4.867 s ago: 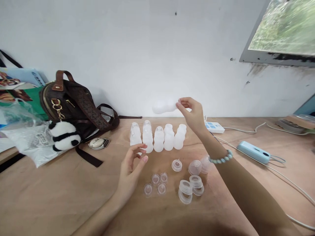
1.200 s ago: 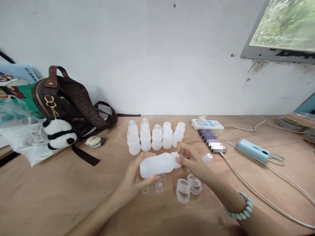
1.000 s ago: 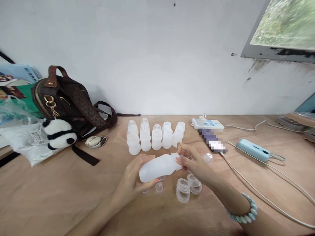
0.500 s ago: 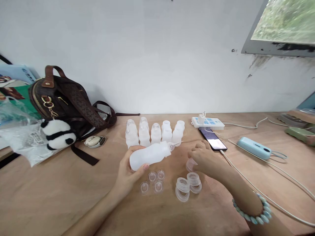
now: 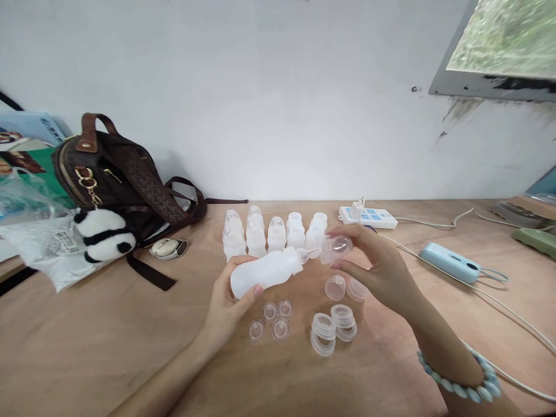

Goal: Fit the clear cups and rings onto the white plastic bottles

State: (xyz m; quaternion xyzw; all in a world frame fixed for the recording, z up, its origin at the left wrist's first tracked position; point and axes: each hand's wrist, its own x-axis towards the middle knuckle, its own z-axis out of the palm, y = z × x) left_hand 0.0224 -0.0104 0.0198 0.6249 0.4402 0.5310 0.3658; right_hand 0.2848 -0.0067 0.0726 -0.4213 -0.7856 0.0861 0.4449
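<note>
My left hand [image 5: 230,298] is wrapped round a white baby bottle [image 5: 264,273], tilted on its side with its mouth to the right. A clear nipple [image 5: 305,253] sticks out of that mouth. Between thumb and fingers, my right hand [image 5: 376,263] pinches a clear domed cap [image 5: 335,249], its open end facing the nipple, close to its tip. Beneath the right hand lie more clear caps [image 5: 335,287]. Nearer me are stacked clear rings [image 5: 322,336]. Several clear nipples [image 5: 269,311] rest on the table below the bottle.
Several white bottles [image 5: 277,234], some capped, stand behind my hands. A power strip [image 5: 368,217], a light-blue power bank [image 5: 449,262] and white cables are at the right. At the left are a brown backpack [image 5: 125,168] with a panda charm [image 5: 104,234] and a watch [image 5: 176,249].
My right hand has lifted a clear cap from the table and brought it up beside the nipple on the bottle. My left hand and the bottle have hardly moved.
</note>
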